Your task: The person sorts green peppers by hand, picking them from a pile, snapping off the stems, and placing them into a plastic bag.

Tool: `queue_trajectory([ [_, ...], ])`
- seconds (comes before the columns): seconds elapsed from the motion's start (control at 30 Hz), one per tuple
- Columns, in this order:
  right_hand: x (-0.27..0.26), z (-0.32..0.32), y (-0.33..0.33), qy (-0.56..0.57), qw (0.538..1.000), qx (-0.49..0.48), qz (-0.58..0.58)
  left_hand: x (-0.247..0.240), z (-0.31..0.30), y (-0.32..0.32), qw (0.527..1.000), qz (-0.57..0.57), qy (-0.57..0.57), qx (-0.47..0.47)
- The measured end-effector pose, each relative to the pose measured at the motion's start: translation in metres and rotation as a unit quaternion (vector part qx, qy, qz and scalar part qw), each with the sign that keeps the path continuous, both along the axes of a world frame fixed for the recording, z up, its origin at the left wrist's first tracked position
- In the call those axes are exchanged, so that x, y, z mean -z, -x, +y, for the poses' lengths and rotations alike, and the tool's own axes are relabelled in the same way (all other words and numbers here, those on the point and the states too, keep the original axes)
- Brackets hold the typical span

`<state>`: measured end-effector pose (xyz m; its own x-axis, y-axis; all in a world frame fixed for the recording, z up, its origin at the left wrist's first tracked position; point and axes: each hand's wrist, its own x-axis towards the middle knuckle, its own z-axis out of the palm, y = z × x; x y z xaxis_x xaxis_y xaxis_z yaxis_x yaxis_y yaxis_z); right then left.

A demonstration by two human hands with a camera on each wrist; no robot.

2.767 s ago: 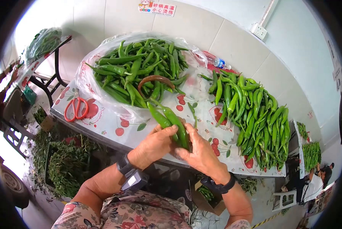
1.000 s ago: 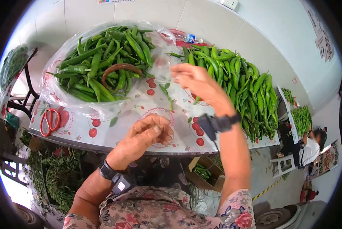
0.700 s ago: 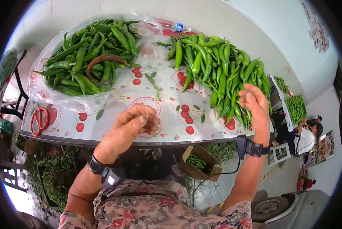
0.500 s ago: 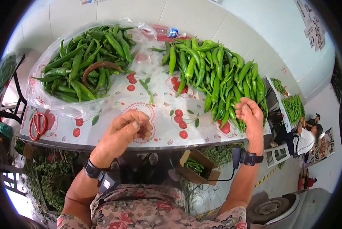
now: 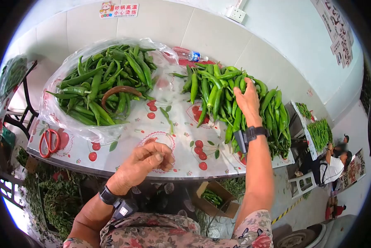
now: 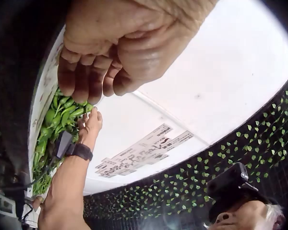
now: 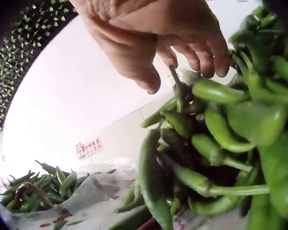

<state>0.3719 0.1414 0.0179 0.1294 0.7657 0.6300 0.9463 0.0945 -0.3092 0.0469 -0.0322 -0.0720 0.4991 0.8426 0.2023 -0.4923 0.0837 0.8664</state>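
Note:
My right hand (image 5: 248, 103) is over a heap of long green chili peppers (image 5: 272, 111) on the right of the table. In the right wrist view, its thumb and fingers are spread apart, fingertips right at an upright stem (image 7: 175, 76) with nothing gripped. My left hand (image 5: 142, 165) hovers near the table's front edge, fingers loosely curled and holding nothing. On the left, a clear plastic bag (image 5: 90, 134) holds more green chili peppers (image 5: 96, 84), with a curved brownish-red one (image 5: 121, 89) on top.
Red-handled scissors (image 5: 49, 143) lie at the table's front left. A plastic bottle (image 5: 191, 55) lies against the wall behind. One thin green pepper (image 5: 167, 118) rests between bag and heap. A cardboard box (image 5: 229, 208) with peppers stands on the floor.
At first both hands held green chili peppers; now neither does. Two large peppers now show on the bagged heap's right side. My right hand moved right, then forward over the other heap.

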Motion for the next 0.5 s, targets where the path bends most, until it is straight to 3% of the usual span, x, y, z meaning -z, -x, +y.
queue_trajectory([
  [0.1, 0.001, 0.002, 0.012, 0.085, 0.995, 0.055, 0.027, 0.000, 0.000, 0.002, 1.000, 0.021, -0.001, 0.004],
  [0.5, 0.009, -0.048, 0.006, 0.022, 0.992, -0.076, 0.095, 0.006, 0.002, 0.000, 0.999, 0.025, -0.031, 0.002],
])
